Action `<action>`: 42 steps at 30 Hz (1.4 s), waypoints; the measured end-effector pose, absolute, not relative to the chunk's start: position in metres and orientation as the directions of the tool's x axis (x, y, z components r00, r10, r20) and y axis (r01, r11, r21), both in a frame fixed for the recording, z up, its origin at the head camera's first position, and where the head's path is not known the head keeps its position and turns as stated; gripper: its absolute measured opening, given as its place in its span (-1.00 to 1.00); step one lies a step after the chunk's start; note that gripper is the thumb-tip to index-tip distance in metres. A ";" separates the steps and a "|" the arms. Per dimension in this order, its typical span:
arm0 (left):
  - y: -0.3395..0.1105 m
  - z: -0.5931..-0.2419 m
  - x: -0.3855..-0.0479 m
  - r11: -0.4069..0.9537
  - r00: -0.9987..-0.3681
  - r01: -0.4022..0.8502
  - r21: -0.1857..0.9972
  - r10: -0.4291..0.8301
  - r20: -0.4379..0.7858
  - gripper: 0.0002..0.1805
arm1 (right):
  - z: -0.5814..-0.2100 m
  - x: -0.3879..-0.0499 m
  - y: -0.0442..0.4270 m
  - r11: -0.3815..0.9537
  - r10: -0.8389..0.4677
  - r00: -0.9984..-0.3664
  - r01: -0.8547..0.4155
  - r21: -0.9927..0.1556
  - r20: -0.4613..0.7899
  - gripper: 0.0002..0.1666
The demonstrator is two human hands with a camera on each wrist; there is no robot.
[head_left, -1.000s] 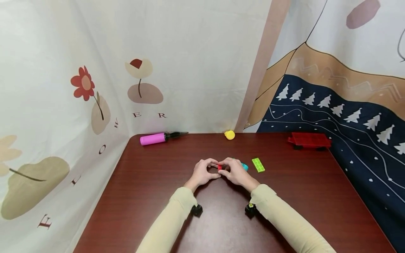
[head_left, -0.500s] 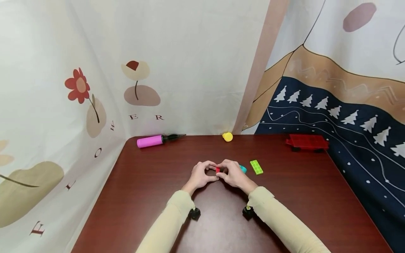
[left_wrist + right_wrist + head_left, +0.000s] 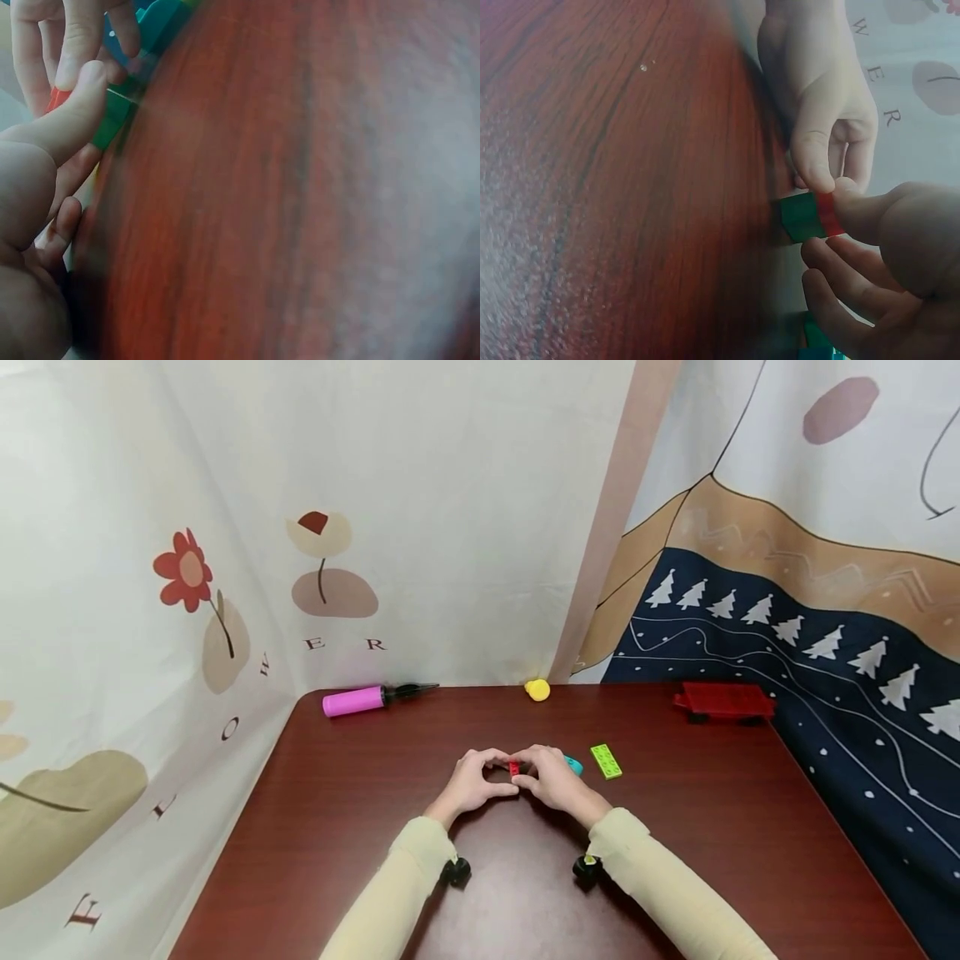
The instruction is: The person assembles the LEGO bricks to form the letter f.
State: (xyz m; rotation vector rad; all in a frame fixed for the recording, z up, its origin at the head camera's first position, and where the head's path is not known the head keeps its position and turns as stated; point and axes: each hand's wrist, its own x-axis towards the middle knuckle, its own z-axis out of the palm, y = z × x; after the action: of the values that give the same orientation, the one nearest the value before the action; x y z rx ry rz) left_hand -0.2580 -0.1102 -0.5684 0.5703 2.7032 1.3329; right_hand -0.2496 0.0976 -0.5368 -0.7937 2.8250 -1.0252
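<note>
Above the tabletop, a small red toy brick (image 3: 513,768) is between the fingertips of both hands. It sits directly against a green block (image 3: 801,216), which is on its table side in the right wrist view. My left hand (image 3: 471,783) pinches the red brick from the left, thumb toward me and fingers behind. From the other side my right hand (image 3: 553,778) pinches it too, its thumb tip meeting the left thumb. The fingers partly cover both pieces. Just beyond the right hand lies a turquoise piece (image 3: 573,765), mostly hidden by that hand.
A lime-green studded brick (image 3: 606,761) lies right of the hands on the brown table (image 3: 510,910). Along the back edge are a pink hand pump (image 3: 354,701), a yellow piece (image 3: 537,690) and a red toy wagon (image 3: 726,701). Printed curtains hang behind.
The head view has shifted slightly, so everything sits a little lower and farther left in it. Both hands stay at the red brick with hardly any movement.
</note>
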 end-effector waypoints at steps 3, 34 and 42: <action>-0.110 -0.566 -0.258 0.541 -0.926 0.309 0.782 0.358 0.119 -0.49 | -0.537 -0.249 0.098 0.648 -0.468 -0.872 -0.450 -0.614 0.144 -0.56; -0.105 -0.569 -0.262 0.413 -0.915 0.305 0.858 0.378 0.144 -0.66 | -0.522 -0.251 0.169 0.666 -0.288 -0.911 -0.413 -0.621 0.296 -0.64; -0.104 -0.571 -0.259 0.403 -0.923 0.282 0.871 0.361 0.132 -0.66 | -0.528 -0.251 0.204 0.757 -0.181 -0.955 -0.288 -0.586 0.236 -0.56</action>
State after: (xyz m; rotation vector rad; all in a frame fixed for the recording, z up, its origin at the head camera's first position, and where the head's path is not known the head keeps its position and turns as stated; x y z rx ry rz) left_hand -0.2586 -0.1036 -0.5711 0.5889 2.5652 1.5687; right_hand -0.2510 0.2039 -0.5284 -0.4164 3.0984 -1.0781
